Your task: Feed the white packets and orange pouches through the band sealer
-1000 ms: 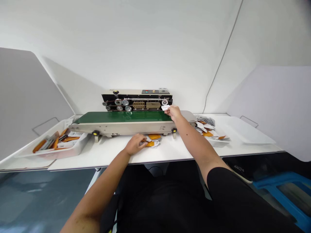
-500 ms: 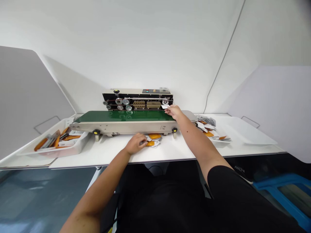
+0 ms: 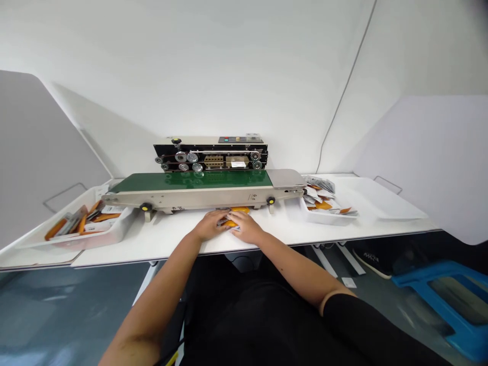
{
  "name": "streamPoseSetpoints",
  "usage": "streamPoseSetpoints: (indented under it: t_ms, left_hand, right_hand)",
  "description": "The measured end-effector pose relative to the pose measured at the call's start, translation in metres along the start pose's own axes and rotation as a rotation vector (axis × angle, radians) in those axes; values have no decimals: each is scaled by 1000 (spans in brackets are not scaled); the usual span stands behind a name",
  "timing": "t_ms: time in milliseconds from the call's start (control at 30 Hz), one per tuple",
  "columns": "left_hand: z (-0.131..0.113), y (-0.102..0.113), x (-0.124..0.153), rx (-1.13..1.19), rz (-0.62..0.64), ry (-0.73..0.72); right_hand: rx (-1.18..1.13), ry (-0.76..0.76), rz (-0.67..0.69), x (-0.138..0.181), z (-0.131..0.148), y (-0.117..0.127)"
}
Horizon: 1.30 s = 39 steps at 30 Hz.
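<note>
My left hand (image 3: 211, 225) is closed around the left side of a small silver and orange packet (image 3: 229, 223) at the table's front part. From the right, my right hand (image 3: 247, 226) pinches at the same spot, its fingertips meeting the packet close to my left fingers. More orange packets (image 3: 241, 209) lie just behind, partly covered by my hands and the machine's front edge. Behind them stands a band sealing machine (image 3: 211, 152) with a green conveyor belt (image 3: 190, 179). A small white packet (image 3: 238, 164) is caught in the sealer's band, left of the right-hand rollers.
A white bin (image 3: 124, 231) with several orange and silver packets stands at the left. Another white tray (image 3: 328, 218) at the right holds a heap of packets. A white lid or panel (image 3: 396, 201) lies farther right. A blue plastic stool (image 3: 430, 284) stands on the floor.
My right hand has let go of the white packet at the sealer and come down to the packets beside my left hand. The white packet has travelled left along the sealer.
</note>
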<state>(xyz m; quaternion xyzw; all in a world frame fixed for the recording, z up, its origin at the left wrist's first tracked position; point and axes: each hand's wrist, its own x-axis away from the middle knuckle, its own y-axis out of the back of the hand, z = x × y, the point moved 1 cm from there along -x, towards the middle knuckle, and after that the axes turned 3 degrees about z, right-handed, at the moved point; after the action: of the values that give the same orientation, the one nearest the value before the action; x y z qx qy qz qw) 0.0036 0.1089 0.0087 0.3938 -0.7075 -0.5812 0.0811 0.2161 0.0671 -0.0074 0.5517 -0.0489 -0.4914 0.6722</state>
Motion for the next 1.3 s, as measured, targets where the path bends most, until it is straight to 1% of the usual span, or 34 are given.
streamPoseSetpoints:
  t_ms: [67, 133, 200, 333, 400, 500, 667, 833, 967, 1100, 1200, 1300]
  left_hand:
    - [4, -1, 3, -1, -9, 22]
    - [7, -2, 6, -13, -20, 41]
    - [9, -3, 9, -35, -23, 73]
    - [9, -5, 12, -59, -12, 182]
    - [9, -4, 12, -51, -5, 195]
    - [10, -1, 13, -54, -47, 173]
    - [10, 2, 12, 14, -125, 29]
    - [7, 4, 11, 20, -153, 17]
    - [3, 5, 9, -41, -148, -43]
    - [-1, 8, 7, -84, -184, -105]
    - [-5, 11, 7, -85, -241, -100]
    - [-9, 14, 9, -32, -320, -50]
  right_hand:
    - [42, -53, 60, 2, -6, -7]
    - [67, -56, 91, 1, -9, -7]
    - [75, -43, 100, -1, -9, -5]
    - [59, -45, 103, 0, -8, -4]
    - [47, -55, 97, 1, -8, -5]
    - [39, -63, 73, 2, -9, -6]
    - [51, -58, 74, 2, -9, -5]
    - [57, -41, 72, 0, -7, -3]
    - [44, 9, 33, -2, -6, -2]
    - [-22, 16, -59, -1, -6, 1]
    - [-87, 13, -157, 0, -4, 6]
    - [-157, -19, -260, 1, -3, 10]
